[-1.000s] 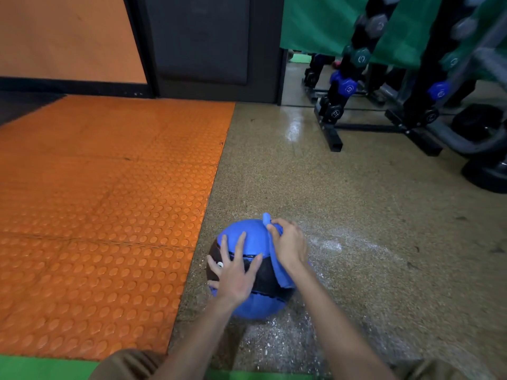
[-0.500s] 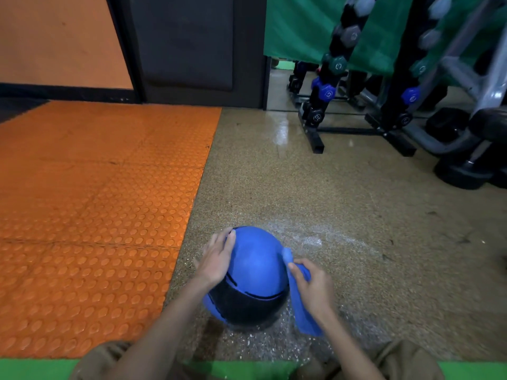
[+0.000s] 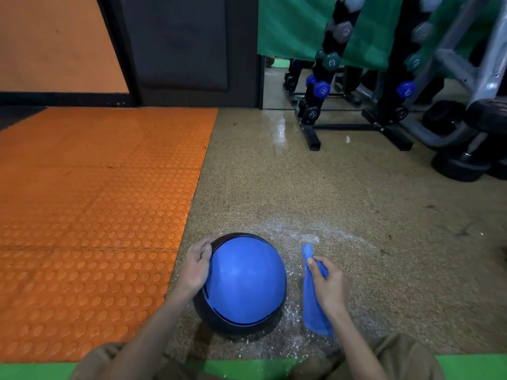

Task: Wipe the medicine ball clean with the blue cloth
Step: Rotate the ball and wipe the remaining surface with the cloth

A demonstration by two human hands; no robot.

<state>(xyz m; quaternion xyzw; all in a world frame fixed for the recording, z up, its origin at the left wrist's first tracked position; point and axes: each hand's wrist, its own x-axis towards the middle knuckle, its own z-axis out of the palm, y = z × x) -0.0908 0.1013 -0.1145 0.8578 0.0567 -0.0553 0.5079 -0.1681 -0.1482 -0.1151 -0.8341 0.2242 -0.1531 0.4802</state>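
The medicine ball (image 3: 244, 283) sits on the speckled floor (image 3: 301, 187), blue panel up and its underside hidden. Far beyond the ball, to the right, a black rack (image 3: 311, 135) holds hex dumbbells (image 3: 321, 87); its top is cut off. The left hand (image 3: 194, 267) cups the ball's left side, fingers curled onto it. Just right of the ball, apart from it, the right hand (image 3: 329, 286) clenches the blue cloth (image 3: 312, 311), and its palm is unseen.

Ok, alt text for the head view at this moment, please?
A person's left hand holds a blue-and-black medicine ball on a speckled floor, while the right hand grips a blue cloth beside it, off the ball. A dumbbell rack stands behind.
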